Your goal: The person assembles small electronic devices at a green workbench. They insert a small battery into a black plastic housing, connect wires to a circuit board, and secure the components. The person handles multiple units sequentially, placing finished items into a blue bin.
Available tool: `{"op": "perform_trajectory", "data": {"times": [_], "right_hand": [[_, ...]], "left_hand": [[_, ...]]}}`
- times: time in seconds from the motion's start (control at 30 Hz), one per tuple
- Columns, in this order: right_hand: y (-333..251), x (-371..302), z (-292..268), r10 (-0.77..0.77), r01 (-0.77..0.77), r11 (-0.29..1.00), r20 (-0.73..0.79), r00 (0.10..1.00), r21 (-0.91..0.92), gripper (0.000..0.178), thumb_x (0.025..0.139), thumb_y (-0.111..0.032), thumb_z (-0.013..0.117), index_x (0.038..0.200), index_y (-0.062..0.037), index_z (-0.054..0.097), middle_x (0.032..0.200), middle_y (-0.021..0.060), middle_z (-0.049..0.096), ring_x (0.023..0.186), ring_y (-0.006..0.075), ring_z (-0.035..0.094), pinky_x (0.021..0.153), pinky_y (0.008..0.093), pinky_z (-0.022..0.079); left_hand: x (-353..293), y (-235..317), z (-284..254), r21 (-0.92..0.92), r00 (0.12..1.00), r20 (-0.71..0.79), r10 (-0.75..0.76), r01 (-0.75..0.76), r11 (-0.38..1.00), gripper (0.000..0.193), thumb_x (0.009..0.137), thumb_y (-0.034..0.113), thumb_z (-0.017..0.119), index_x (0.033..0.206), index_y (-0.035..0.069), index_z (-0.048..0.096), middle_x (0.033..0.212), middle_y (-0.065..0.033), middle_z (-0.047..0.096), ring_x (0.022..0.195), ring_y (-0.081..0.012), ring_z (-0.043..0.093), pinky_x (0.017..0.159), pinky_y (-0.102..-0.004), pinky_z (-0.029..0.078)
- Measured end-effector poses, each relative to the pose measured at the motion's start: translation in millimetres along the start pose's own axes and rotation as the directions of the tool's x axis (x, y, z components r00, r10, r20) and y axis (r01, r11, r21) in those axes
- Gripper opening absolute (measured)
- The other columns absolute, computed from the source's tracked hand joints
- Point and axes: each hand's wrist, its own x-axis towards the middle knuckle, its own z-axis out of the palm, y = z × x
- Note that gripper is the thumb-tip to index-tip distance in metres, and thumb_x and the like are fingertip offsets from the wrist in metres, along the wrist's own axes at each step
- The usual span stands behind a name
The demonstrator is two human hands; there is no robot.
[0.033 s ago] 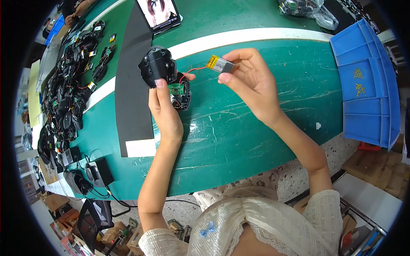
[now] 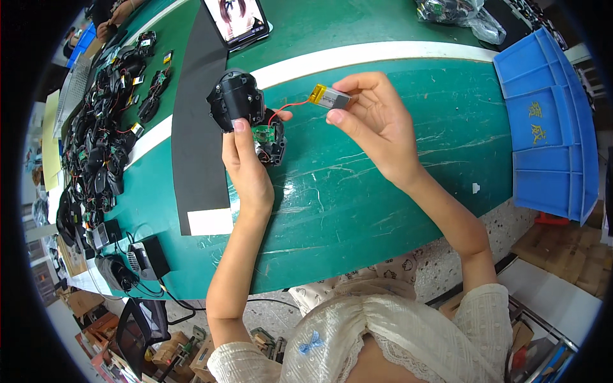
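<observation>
My left hand (image 2: 248,169) grips an opened black plastic housing (image 2: 235,99) with a rounded barrel part and small screw posts. Its thumb presses on the barrel, and fingertips show past the right side. Below the barrel, a green circuit board (image 2: 263,133) sits in the other half of the housing. From there a red wire (image 2: 288,105) curves up to a flat silver battery (image 2: 330,97) with a yellow taped end. Between thumb and fingers, my right hand (image 2: 377,121) pinches the battery's right end, holding it above the green table.
Many black housings with wires (image 2: 96,147) are heaped at the left. A tablet (image 2: 237,22) stands at the back on a black mat (image 2: 198,140). Blue bins (image 2: 549,127) line the right edge. A black power adapter (image 2: 148,257) lies near the front left, and a plastic bag (image 2: 456,14) at the back right.
</observation>
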Motion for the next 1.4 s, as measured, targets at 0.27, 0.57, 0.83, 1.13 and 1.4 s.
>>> {"op": "perform_trajectory", "data": {"times": [0.27,0.57,0.83,1.13,1.4], "right_hand": [[-2.0,1.2,-2.2,-0.08,0.081,0.996,0.026,0.996,-0.03,0.021,0.084,0.001,0.058,0.104,-0.0008,0.051,0.1,0.0054,0.056,0.097,0.012,0.055,0.087,0.0273,0.045],[-1.6,2.1,-4.0,-0.095,0.092,0.995,0.073,0.993,0.038,0.021,0.083,0.003,0.057,0.103,-0.0003,0.052,0.103,0.0061,0.052,0.101,0.0134,0.052,0.091,0.0291,0.043],[-8.7,2.6,-1.1,-0.017,0.015,0.999,0.08,0.997,0.031,0.022,0.083,0.001,0.058,0.105,0.0005,0.052,0.099,0.0056,0.056,0.094,0.0123,0.056,0.084,0.027,0.048],[-10.6,6.0,-8.0,0.364,-0.377,0.916,0.115,0.924,0.133,0.028,0.091,-0.015,0.053,0.109,0.0062,0.047,0.088,0.0147,0.063,0.074,0.0151,0.063,0.069,0.0273,0.054],[-9.1,8.5,-9.0,0.439,-0.471,0.858,0.186,0.879,0.205,0.031,0.093,-0.019,0.05,0.109,0.0064,0.049,0.087,0.0137,0.064,0.071,0.0127,0.062,0.065,0.0255,0.054]], "left_hand": [[-0.7,-4.5,-1.7,-0.027,1.0,-0.013,-0.011,0.011,1.0,0.042,0.095,0.042,0.038,0.108,0.004,0.051,0.09,-0.0107,0.064,0.07,-0.0086,0.054,0.058,-0.0214,0.042],[1.8,-16.5,-7.1,-0.008,0.994,-0.113,-0.009,0.008,1.0,0.044,0.095,0.042,0.04,0.112,0.003,0.05,0.092,-0.011,0.062,0.071,-0.0103,0.055,0.059,-0.0234,0.044],[3.4,-2.3,-1.1,-0.076,1.0,0.012,-0.026,0.027,0.997,0.039,0.096,0.035,0.04,0.114,0.001,0.049,0.101,-0.0165,0.062,0.07,-0.0119,0.056,0.06,-0.0253,0.047],[0.3,6.5,3.8,-0.349,0.959,0.201,-0.199,0.26,0.9,0.031,0.092,0.016,0.05,0.12,0.004,0.048,0.116,-0.0184,0.057,0.101,-0.0253,0.061,0.079,-0.0327,0.053],[1.8,11.0,3.9,-0.447,0.904,0.246,-0.348,0.425,0.787,0.037,0.094,0.023,0.035,0.125,0.003,0.04,0.12,-0.0202,0.053,0.107,-0.0291,0.056,0.087,-0.0379,0.05]]}}
